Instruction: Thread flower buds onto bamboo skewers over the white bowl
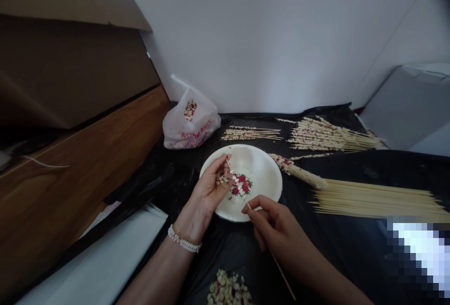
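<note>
A thin wooden skewer [283,274] is pinched in my right hand [276,223], its lower end sticking out toward the bottom of the view. My left hand [213,183], with a white beaded bracelet at the wrist, cups several small pale pieces [222,178] in its curled fingers over the left side of a white basin [269,174]. Pale pieces in a row run from the left fingertips toward my right hand, above the red flower pattern; whether they sit on the skewer is hard to tell. Near the bottom edge lies a pile of similar pieces [229,288].
A plastic bag [191,124] stands behind the basin. Threaded skewers lie in a small bunch [249,133] and a large bunch [316,135]. A cob-like bundle [302,173] touches bare skewers [376,199] at right. Black sheeting [154,169] covers the surface; cardboard [70,70] rises at left.
</note>
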A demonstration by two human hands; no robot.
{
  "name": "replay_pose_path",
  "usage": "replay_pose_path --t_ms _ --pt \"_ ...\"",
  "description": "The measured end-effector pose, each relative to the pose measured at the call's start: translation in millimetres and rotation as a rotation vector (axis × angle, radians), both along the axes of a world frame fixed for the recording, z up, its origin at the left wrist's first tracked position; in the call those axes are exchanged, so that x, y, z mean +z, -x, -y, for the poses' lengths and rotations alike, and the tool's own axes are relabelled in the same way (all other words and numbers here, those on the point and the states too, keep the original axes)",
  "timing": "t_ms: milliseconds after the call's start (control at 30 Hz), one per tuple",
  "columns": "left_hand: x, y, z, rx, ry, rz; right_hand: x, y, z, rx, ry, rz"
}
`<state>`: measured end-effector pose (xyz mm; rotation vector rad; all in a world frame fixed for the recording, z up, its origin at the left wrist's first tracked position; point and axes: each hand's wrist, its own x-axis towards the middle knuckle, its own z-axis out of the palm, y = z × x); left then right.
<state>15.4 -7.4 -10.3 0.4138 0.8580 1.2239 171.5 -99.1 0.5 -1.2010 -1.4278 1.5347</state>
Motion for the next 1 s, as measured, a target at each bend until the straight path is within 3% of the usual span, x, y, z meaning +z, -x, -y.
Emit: replay_pose_path --t_ms 200,333,433,533,733,1000 --pt "7.5 -4 20 -0.034 -0.09 -0.101 -1.1 -3 -1 -0.036 -0.109 0.093" --pt "16.0 -10 20 -0.014 0.049 -0.093 1.1 -4 -1 -0.062 -0.077 0.095" --pt "21.7 -16 21 -0.068 -0.04 -0.14 1.1 -4 -1 -0.081 -0.065 0.083" --pt "24.1 -20 21 -0.108 0.056 -0.078 -0.4 -4 -2 -0.1 -0.09 0.081" --pt "14.0 -15 9 -0.017 0.202 0.108 0.7 -5 -5 -0.12 -0.075 0.042" --pt "5.5 1 15 -0.12 0.084 -0.017 0.5 -3 -2 -0.104 -0.074 0.028"
